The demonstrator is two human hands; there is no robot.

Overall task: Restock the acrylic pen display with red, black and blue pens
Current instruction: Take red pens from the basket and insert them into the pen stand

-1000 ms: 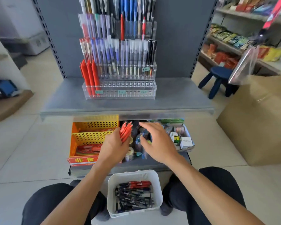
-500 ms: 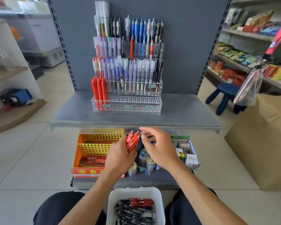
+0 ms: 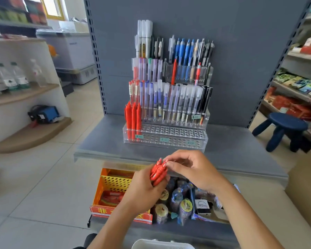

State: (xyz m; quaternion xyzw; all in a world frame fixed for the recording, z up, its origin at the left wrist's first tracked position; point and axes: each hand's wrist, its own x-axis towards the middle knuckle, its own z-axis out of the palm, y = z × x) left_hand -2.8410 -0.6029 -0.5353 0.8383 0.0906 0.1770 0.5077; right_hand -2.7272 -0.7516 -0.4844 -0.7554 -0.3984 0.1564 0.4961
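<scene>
While the grey shelf (image 3: pixel 232 150) carries it near the middle of its back edge, the clear acrylic pen display (image 3: pixel 166 139) rises in stepped tiers against the back panel. Its upper tiers are packed with blue, black and clear pens, and a clump of red pens (image 3: pixel 133 117) stands at the left end of the lowest tier, whose other holes are open. Below the shelf's front edge sit a yellow basket (image 3: pixel 113 182) and wrapped goods. A white tub (image 3: pixel 162 244) shows at the bottom edge of the view. In front of the shelf edge the left hand (image 3: pixel 144 191) grips a bundle of red pens (image 3: pixel 158 172), tips up. The right hand (image 3: pixel 192 169) pinches the top of one pen in that bundle.
</scene>
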